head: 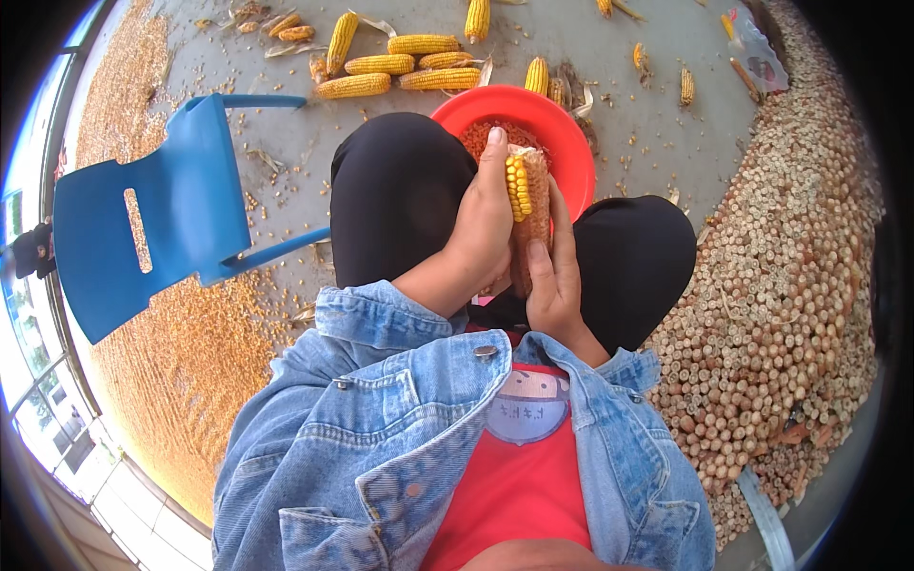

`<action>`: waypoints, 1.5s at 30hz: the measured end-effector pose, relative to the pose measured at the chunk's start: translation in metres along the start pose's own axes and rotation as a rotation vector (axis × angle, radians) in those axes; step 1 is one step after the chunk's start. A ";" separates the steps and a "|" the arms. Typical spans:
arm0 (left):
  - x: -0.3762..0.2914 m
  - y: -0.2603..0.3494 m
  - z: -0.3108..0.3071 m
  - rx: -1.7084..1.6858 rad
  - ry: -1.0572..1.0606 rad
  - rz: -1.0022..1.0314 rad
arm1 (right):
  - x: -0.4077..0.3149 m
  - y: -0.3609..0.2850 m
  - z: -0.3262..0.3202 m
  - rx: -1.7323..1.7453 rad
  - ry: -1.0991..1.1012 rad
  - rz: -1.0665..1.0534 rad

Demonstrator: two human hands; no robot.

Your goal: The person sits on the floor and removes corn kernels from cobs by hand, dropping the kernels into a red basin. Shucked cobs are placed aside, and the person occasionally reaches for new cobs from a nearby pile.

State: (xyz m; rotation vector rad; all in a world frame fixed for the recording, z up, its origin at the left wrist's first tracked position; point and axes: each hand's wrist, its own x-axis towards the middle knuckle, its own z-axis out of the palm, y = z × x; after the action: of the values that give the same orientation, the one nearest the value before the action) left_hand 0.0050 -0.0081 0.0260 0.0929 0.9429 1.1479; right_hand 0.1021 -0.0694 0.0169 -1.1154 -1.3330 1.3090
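Observation:
Between my knees I hold a corn cob [534,214], mostly stripped, with a few rows of yellow kernels [518,189] left on its left side. My left hand [480,221] wraps the cob's left side, its thumb pointing up beside the kernels. The fingers of my right hand [557,285] lie along the cob's right side, with the thumb on its lower part. Beneath my left palm a small cob-like piece shows, too covered to make out. Just beyond the hands stands a red plastic basin [575,143] with loose reddish-orange kernels [475,135] inside.
Several unshelled corn ears [378,64] lie on the grey floor ahead. A blue plastic chair [193,193] stands at the left, by a wide spread of loose kernels [178,378]. Bare cobs are heaped in a large pile [778,321] at the right, near a clear plastic bag [757,53].

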 end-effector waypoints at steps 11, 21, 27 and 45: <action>0.006 -0.008 -0.011 0.042 0.006 0.032 | 0.000 0.001 -0.001 0.125 -0.018 0.048; 0.010 -0.012 -0.018 0.031 -0.034 0.030 | -0.005 0.005 -0.001 0.017 0.028 0.080; 0.002 -0.007 -0.011 0.050 0.026 -0.031 | -0.003 -0.005 -0.002 -0.216 -0.025 0.015; 0.000 0.003 -0.005 -0.103 -0.098 -0.001 | -0.006 -0.003 -0.004 -0.157 0.046 0.050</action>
State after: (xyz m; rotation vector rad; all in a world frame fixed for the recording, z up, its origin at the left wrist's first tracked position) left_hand -0.0006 -0.0087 0.0236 0.0646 0.7958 1.1783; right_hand 0.1067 -0.0747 0.0199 -1.2865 -1.4009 1.2237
